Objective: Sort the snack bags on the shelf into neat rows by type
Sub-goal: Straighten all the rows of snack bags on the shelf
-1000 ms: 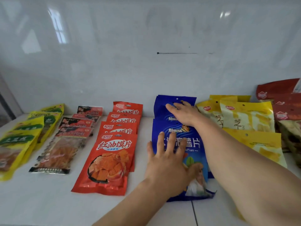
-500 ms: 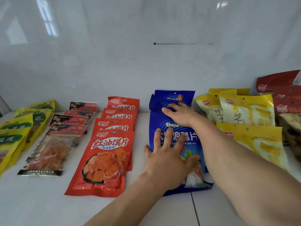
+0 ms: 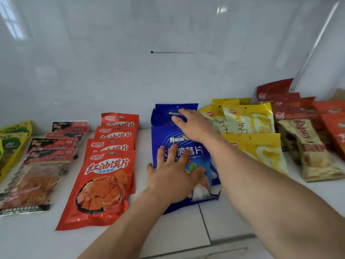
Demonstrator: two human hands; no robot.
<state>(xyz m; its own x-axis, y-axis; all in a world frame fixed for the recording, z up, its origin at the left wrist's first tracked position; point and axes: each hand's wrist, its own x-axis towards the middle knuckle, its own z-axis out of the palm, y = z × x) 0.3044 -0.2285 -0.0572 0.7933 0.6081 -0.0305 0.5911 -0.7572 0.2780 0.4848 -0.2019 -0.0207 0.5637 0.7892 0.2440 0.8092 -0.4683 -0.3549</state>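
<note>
Two blue snack bags lie overlapped in a row at the shelf's centre. My left hand [image 3: 172, 176] rests flat with spread fingers on the front blue bag [image 3: 164, 143]. My right hand [image 3: 194, 126] lies flat over the seam where the front bag overlaps the rear blue bag [image 3: 164, 114], fingers straight. To their left runs a row of several red-orange bags [image 3: 104, 184]. On their right lie yellow bags [image 3: 261, 148].
Further left are dark red clear-window bags [image 3: 37, 176] and yellow-green bags [image 3: 11, 146]. At the far right sit beige and dark red bags [image 3: 309, 152] and orange bags [image 3: 334, 124]. A glossy white back wall [image 3: 168, 71] closes the shelf [image 3: 179, 227].
My right hand slid back from the rear bag's top edge toward the overlap. My left hand stayed flat on the front blue bag. The camera shifted.
</note>
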